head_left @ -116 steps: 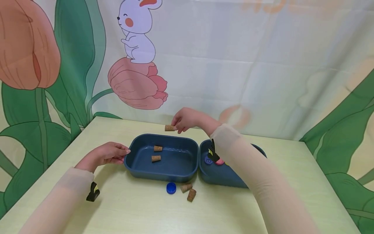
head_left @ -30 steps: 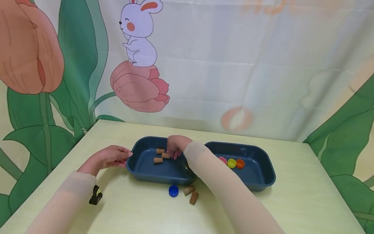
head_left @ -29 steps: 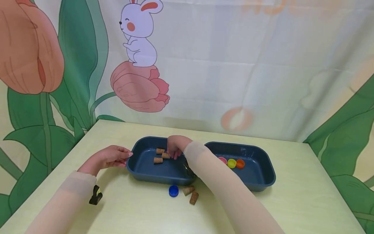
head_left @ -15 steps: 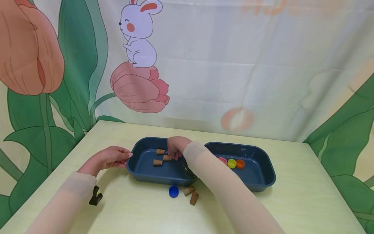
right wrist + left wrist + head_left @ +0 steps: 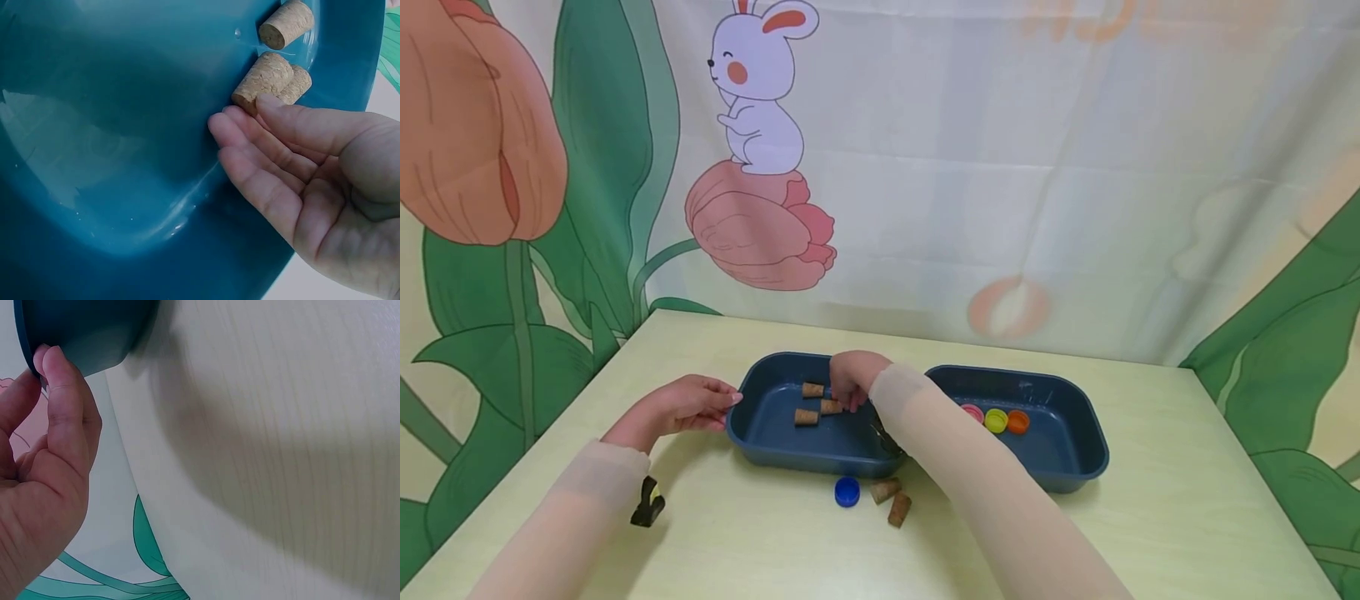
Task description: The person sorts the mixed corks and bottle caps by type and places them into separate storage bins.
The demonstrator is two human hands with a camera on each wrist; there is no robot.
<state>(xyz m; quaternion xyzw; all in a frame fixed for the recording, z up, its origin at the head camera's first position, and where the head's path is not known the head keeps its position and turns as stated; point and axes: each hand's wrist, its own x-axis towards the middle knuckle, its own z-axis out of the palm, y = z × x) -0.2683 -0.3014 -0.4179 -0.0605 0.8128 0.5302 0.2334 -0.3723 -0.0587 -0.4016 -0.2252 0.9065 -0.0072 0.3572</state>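
My left hand (image 5: 694, 403) pinches the left end of the left blue tray (image 5: 808, 457) between thumb and fingers; the left wrist view shows the fingertips at its rim (image 5: 26, 347). Inside that tray my right hand (image 5: 852, 382) reaches down and pinches a cork (image 5: 265, 80) by one end, thumb on top. Two other corks lie in the tray beside it, one farther back (image 5: 812, 390) and one nearer the front (image 5: 807, 417). In the right wrist view the held cork partly covers a second cork (image 5: 297, 85), while another cork (image 5: 287, 25) lies apart.
A second blue tray (image 5: 1078, 479) stands to the right, with pink (image 5: 973, 413), yellow (image 5: 996, 421) and orange (image 5: 1018, 422) caps inside. In front of the left tray a blue cap (image 5: 847, 492) and two corks (image 5: 886, 491) lie on the pale table (image 5: 760, 542).
Since the oldest frame, my right hand has brought the cork from behind the left tray down inside it. Over the last second that cork has shifted slightly toward me. My left hand stays at the rim.
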